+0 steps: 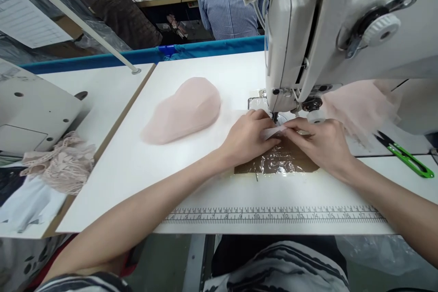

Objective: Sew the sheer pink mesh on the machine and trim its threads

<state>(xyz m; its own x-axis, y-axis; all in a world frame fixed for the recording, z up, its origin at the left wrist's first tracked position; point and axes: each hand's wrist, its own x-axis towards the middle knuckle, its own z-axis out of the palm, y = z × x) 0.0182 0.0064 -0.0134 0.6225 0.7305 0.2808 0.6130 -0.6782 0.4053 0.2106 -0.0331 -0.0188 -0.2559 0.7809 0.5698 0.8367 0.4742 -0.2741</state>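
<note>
Just in front of the sewing machine's needle and presser foot (274, 117), both of my hands are at a small piece of sheer pale fabric (273, 132). My left hand (251, 137) is closed on its left side, fingers bent near the foot. From the right, my right hand (320, 141) pinches the fabric's other end between thumb and fingers. Beneath the hands lies a brown sheet under clear tape (278, 159). A stack of pale pink cut fabric pieces (191, 109) rests on the white table to the left.
Green thread snips (407, 155) lie at the right, beside a heap of sheer pink fabric (362, 105). A printed ruler (273, 215) runs along the front edge. Ruffled pink trim (65, 162) sits on the left table. Two other people are across the blue-cloth barrier (212, 47).
</note>
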